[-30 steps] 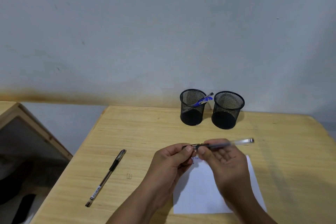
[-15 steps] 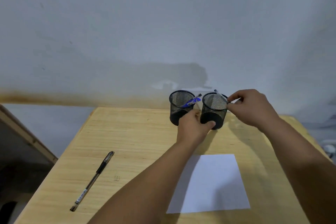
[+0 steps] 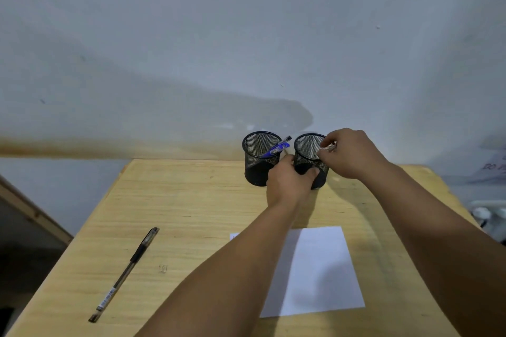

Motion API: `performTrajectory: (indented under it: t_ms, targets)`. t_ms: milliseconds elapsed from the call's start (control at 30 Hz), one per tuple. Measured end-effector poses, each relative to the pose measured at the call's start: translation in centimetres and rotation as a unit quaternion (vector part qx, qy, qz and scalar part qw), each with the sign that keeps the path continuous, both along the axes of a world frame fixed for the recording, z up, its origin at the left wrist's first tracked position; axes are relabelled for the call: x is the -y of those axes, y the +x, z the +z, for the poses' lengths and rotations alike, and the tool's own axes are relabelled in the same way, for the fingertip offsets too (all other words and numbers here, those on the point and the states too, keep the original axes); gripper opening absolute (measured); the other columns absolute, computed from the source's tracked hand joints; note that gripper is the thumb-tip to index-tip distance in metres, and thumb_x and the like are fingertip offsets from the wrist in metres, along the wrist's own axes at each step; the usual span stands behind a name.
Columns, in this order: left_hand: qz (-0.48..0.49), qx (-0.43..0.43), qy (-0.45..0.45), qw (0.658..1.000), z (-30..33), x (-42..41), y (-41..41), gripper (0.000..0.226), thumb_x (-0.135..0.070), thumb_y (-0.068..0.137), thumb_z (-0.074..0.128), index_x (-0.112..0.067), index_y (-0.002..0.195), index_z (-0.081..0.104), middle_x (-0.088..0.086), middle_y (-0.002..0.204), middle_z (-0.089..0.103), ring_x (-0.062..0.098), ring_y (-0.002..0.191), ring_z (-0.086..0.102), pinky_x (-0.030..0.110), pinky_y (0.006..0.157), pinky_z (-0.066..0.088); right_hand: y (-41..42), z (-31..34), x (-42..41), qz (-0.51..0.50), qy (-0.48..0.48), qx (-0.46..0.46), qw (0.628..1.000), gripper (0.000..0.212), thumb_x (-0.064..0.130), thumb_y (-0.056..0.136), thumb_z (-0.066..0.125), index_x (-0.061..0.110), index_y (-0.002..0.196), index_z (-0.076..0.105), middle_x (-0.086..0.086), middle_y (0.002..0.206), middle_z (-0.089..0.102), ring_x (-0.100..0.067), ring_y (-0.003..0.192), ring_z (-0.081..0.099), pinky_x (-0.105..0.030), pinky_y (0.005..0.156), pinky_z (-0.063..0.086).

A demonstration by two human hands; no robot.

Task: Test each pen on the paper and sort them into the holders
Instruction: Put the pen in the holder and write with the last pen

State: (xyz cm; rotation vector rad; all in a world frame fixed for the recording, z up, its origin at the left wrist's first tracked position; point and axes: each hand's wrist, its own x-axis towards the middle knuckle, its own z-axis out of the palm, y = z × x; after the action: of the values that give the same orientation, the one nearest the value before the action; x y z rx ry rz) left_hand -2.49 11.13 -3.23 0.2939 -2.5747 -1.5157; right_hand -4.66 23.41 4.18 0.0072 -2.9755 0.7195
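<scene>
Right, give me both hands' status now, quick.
Left hand: closed around the lower wall of the right mesh holder, steadying it.
Right hand: fingertips pinched at that holder's rim; whether a pen is in them cannot be told.

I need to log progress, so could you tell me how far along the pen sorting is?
Done: a blue pen stands in the left holder. In hand: the left hand steadies the right holder while the right hand is at its rim. Left: the black pen on the table.
</scene>
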Motion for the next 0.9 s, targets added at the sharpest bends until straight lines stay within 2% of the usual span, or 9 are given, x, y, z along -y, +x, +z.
performTrajectory:
  t_ms: [133,200,267,300,400,467,633,767,900]
  targets:
    - [-0.018,0.000,0.015,1.000,0.6,0.9,1.5,0.041,-0.036,0.079,0.076,-0.018,0.115,0.067,-0.001,0.108,0.071,0.013,0.101,0.065,0.021,0.081,0.045,1.2,-0.1,-0.6,-0.026,0.022,-0.077,0.996,0.046,0.043,0.082,0.067,0.019,0.121,0.063,-0.012,0.114,0.062,-0.031,0.110,0.058,-0.036,0.087,0.046]
    - [-0.041,-0.009,0.016,0.999,0.9,2.1,3.0,0.039,-0.036,0.080,0.074,-0.019,0.115,0.068,-0.004,0.104,0.072,0.010,0.093,0.067,0.023,0.081,0.049,2.8,-0.1,-0.5,-0.034,0.015,-0.133,0.990,0.047,0.046,0.083,0.065,0.020,0.121,0.062,-0.010,0.113,0.060,-0.032,0.109,0.058,-0.039,0.088,0.047]
    - [-0.055,-0.025,-0.004,0.998,1.0,4.1,4.7,0.030,-0.038,0.081,0.072,-0.025,0.108,0.069,-0.010,0.090,0.072,0.005,0.077,0.068,0.028,0.078,0.054,4.8,-0.5,0.7,-0.019,-0.008,-0.169,0.985,0.040,0.046,0.083,0.064,0.023,0.116,0.063,-0.004,0.106,0.061,-0.027,0.103,0.058,-0.037,0.084,0.049]
    - [-0.052,-0.031,-0.022,0.998,1.0,5.3,5.5,0.026,-0.038,0.082,0.071,-0.027,0.106,0.070,-0.012,0.085,0.071,0.002,0.070,0.066,0.026,0.074,0.054,5.8,-0.8,1.4,-0.005,-0.027,-0.172,0.985,0.035,0.044,0.082,0.065,0.024,0.111,0.064,0.000,0.100,0.061,-0.023,0.098,0.059,-0.034,0.080,0.049]
    - [-0.011,-0.024,-0.095,0.995,1.1,10.2,7.9,0.017,-0.037,0.085,0.068,-0.031,0.100,0.072,-0.016,0.080,0.070,-0.003,0.065,0.062,0.016,0.061,0.046,8.6,-2.4,5.2,0.060,-0.083,-0.113,0.988,0.018,0.041,0.082,0.069,0.034,0.096,0.063,0.015,0.082,0.057,-0.001,0.074,0.055,-0.023,0.063,0.041]
    - [0.024,0.002,-0.140,0.990,1.2,13.9,9.3,0.015,-0.037,0.085,0.067,-0.032,0.099,0.072,-0.017,0.080,0.069,-0.002,0.068,0.062,0.017,0.060,0.045,9.9,-4.2,8.1,0.105,-0.089,-0.044,0.989,0.018,0.044,0.083,0.066,0.035,0.098,0.063,0.015,0.081,0.058,-0.001,0.072,0.054,-0.024,0.060,0.041]
    - [0.080,0.094,-0.200,0.972,0.8,21.6,11.7,0.027,-0.043,0.084,0.067,-0.029,0.107,0.070,-0.014,0.089,0.067,0.010,0.086,0.063,0.028,0.075,0.051,12.7,-7.3,15.2,0.201,-0.115,0.076,0.970,0.022,0.044,0.085,0.062,0.032,0.102,0.068,0.012,0.089,0.065,-0.009,0.082,0.062,-0.032,0.075,0.055]
    - [0.089,0.156,-0.233,0.956,0.2,24.9,12.3,0.035,-0.047,0.079,0.068,-0.029,0.109,0.067,-0.009,0.094,0.066,0.014,0.090,0.064,0.027,0.070,0.048,14.0,-8.3,19.0,0.235,-0.116,0.104,0.959,0.023,0.042,0.085,0.061,0.030,0.103,0.069,0.012,0.094,0.067,-0.010,0.091,0.063,-0.031,0.080,0.054]
    - [0.088,0.164,-0.243,0.952,-0.1,25.7,12.4,0.019,-0.040,0.078,0.067,-0.031,0.094,0.072,-0.009,0.092,0.071,0.013,0.083,0.064,0.026,0.065,0.050,14.6,-8.5,20.8,0.244,-0.118,0.120,0.955,0.022,0.040,0.085,0.062,0.029,0.103,0.070,0.012,0.094,0.069,-0.009,0.092,0.063,-0.029,0.080,0.053]
